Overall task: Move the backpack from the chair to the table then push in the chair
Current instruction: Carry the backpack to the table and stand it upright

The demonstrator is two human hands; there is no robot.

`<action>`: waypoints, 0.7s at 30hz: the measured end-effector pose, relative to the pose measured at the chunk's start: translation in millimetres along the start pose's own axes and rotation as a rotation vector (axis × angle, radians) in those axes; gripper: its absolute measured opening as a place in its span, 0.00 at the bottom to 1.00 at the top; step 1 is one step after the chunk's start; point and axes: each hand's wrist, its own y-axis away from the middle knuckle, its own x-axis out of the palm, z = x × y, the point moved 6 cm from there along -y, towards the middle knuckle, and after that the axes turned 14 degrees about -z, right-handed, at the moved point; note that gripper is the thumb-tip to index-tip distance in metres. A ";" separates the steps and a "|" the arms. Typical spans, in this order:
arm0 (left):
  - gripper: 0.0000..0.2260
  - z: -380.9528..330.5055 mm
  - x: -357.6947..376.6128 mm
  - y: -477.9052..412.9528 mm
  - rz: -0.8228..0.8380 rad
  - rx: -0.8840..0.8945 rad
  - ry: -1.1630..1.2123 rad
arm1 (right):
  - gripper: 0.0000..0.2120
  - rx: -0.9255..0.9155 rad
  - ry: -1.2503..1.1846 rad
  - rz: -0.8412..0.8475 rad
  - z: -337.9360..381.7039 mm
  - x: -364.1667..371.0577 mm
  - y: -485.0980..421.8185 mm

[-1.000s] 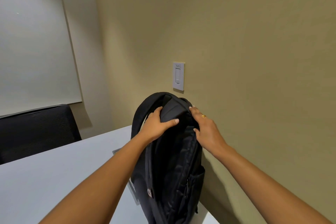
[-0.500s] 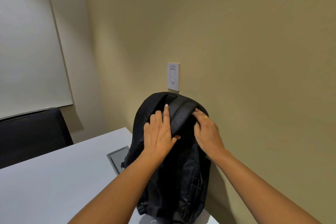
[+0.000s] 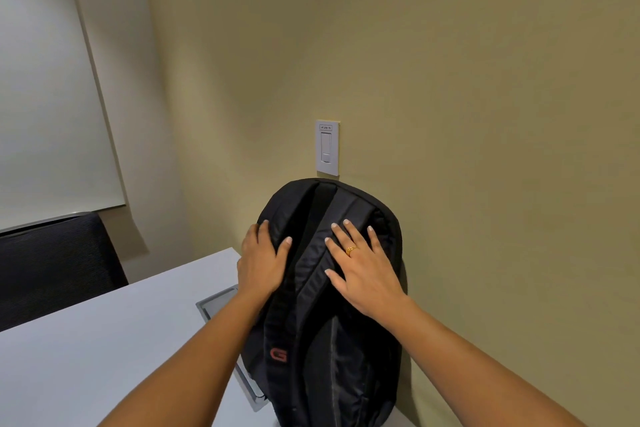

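Both palms flat, no grip: the left hand (image 3: 261,262) and right hand (image 3: 363,274) rest spread on the black backpack (image 3: 329,322), standing upright on the surface (image 3: 86,357) below the wall switch (image 3: 327,147). Bag delivered; pushing in the unseen chair remains.

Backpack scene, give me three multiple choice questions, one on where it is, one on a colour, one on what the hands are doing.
1. Where does the backpack stand?
A. on the table by the wall
B. on the floor
C. on a chair

2. What colour is the logo on its strap?
A. white
B. red
C. blue

3. How are the hands placed?
A. both clear of it
B. only one touching
C. both on it

Answers: 1 A, its base rests on the tabletop; 2 B, the letter shows red; 3 C, left hand and right hand rest open on its top.
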 end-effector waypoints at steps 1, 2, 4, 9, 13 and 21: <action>0.28 6.7 1.5 -7.6 -0.003 -0.047 0.035 | 0.26 0.005 0.018 0.017 -1.8 4.0 1.7; 0.28 13.9 4.3 -14.7 0.005 -0.101 0.073 | 0.27 0.008 0.033 0.030 -3.5 7.0 3.5; 0.29 27.7 12.6 -25.6 0.056 -0.222 0.172 | 0.28 0.020 0.055 0.054 -6.9 12.4 6.6; 0.28 31.5 32.9 -36.0 0.228 -0.348 0.415 | 0.28 0.045 -0.023 0.093 -9.7 23.1 8.8; 0.24 45.1 34.2 -45.5 0.207 -0.452 0.454 | 0.28 0.053 -0.019 0.172 -13.9 27.9 10.5; 0.15 54.5 -24.6 -66.0 -0.180 -0.295 0.409 | 0.29 0.050 -0.020 0.197 -15.1 28.1 11.9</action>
